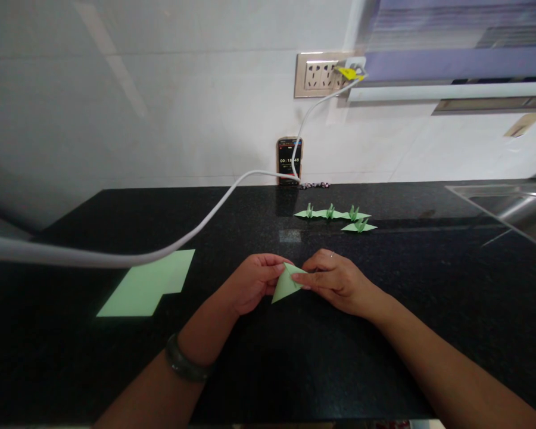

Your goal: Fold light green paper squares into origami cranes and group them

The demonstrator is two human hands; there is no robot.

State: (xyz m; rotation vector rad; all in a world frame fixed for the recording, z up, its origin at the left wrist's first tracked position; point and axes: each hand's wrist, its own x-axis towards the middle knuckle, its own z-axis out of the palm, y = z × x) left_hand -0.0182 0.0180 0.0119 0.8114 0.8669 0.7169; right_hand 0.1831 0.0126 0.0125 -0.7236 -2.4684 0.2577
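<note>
Black glossy stone counter. At centre, pale green folded paper triangle, pinched both sides: left hand curled shut on 9 o'clock edge, right hand nipping 3 o'clock tip. Keep edges aligned, press crease flat. Small green paper cranes at 1 o'clock.

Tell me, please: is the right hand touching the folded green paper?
Touching. The head view shows the right hand pinching the right corner of the folded green paper with its fingers; the left hand holds the other side.

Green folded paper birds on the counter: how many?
4 small green folded paper birds: three in a row, the fourth just in front of the rightmost. None seems hidden.
</note>
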